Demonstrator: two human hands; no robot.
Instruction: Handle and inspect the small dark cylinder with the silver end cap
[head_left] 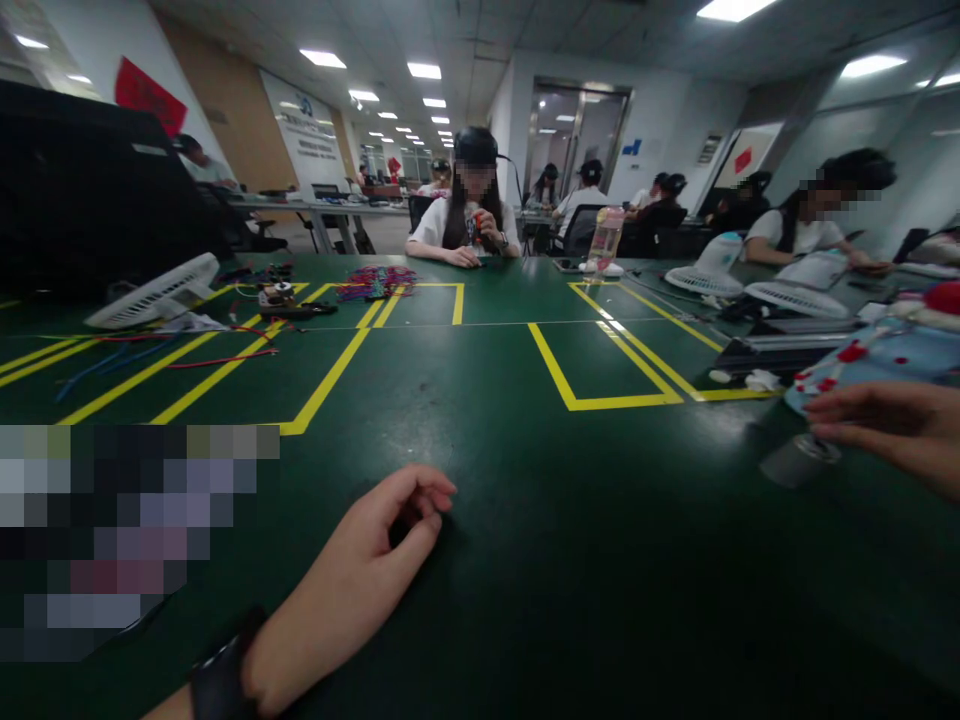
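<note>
Metal cylinder (800,462) could be toppled, imo, if bumped by the right hand (896,425) at its top; gripped or just touched, can't be told. It's parked right, short of the bench's (480,610) far edge. Left hand (382,540): curled, nothing seen held.

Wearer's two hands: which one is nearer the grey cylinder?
The right hand, just at the grey cylinder; the left hand, with the dark wristband, is well away.

Wearer's two hands (371,550) (896,425), one gray cylinder (799,463), one pink-topped bottle (604,247), one person opposite (435,225), one red-purple wire heap (375,282)
</note>
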